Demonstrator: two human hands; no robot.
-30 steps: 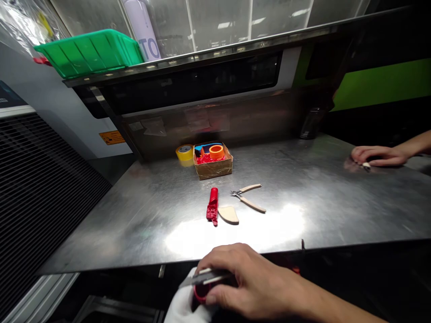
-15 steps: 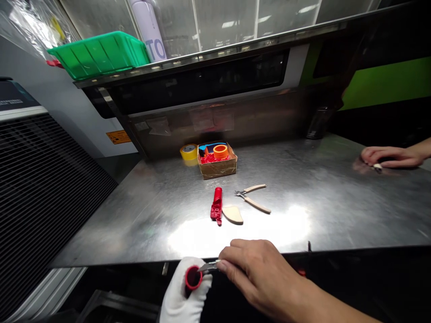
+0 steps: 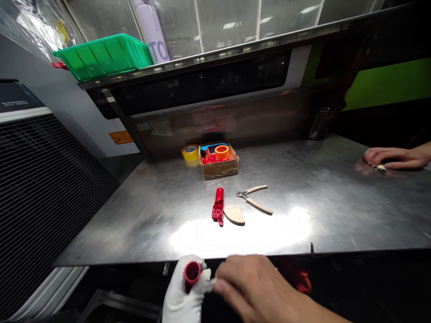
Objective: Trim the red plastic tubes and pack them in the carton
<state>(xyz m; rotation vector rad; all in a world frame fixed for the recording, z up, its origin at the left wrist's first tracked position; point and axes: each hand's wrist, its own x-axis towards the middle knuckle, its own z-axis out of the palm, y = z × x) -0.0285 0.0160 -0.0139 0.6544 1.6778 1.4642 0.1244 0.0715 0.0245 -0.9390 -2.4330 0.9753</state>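
My left hand (image 3: 183, 294), in a white glove, is closed round a red plastic tube (image 3: 192, 272) with its open end facing up, below the front edge of the steel bench (image 3: 336, 202). My bare right hand (image 3: 249, 285) is blurred by motion; its fingers pinch a small metal blade (image 3: 209, 284) that touches the tube's rim. Further back on the bench lie a red plastic part (image 3: 218, 205), a tan wedge-shaped piece (image 3: 235, 215) and a pair of cutters (image 3: 254, 199) with tan handles.
A small cardboard box (image 3: 218, 166) with red, orange and blue parts stands at the back, next to a yellow tape roll (image 3: 190, 152). A green bin (image 3: 104, 56) sits on the upper shelf. Another person's hand (image 3: 393, 158) rests on the bench at the far right.
My right hand has shifted off the tube to its right, uncovering the tube's open end. The gloved left hand has lifted the tube slightly. The view has drifted a little.
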